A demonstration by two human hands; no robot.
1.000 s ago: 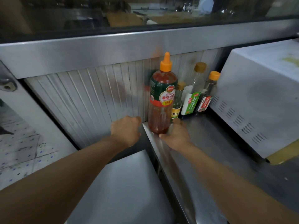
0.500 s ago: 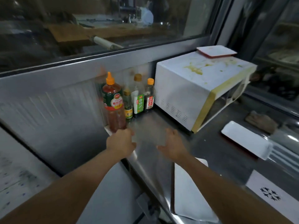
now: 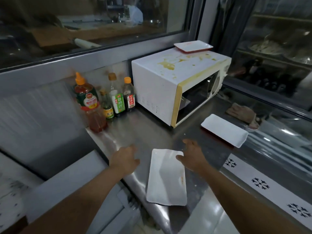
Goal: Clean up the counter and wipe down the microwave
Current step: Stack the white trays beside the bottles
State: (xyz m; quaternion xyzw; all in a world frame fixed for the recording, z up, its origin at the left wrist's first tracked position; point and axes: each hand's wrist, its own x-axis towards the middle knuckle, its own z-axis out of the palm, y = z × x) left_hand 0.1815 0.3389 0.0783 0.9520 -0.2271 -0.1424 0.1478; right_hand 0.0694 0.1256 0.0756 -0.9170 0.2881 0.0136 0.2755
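Observation:
A white microwave (image 3: pixel 160 92) with yellow stains on its top stands on the steel counter (image 3: pixel 145 132). A white rectangular plate (image 3: pixel 166 179) lies near the counter's front edge. My left hand (image 3: pixel 125 158) hovers just left of that plate, fingers loosely apart, holding nothing. My right hand (image 3: pixel 192 155) is over the plate's far right corner, fingers spread and empty. A second white plate (image 3: pixel 224 130) lies to the right, and a third plate (image 3: pixel 193 46) sits on top of the microwave. A brown rag (image 3: pixel 241 112) lies right of the microwave.
Several sauce bottles stand against the back wall left of the microwave, the largest a red sauce bottle (image 3: pixel 89 105) with an orange cap. A glass window runs behind. A lower steel surface (image 3: pixel 67 179) sits left of the counter. A glass display case (image 3: pixel 278 141) is on the right.
Both hands have drawn back from the red sauce bottle toward the front of the counter, and the view has swung right and down, bringing the near plate under my hands.

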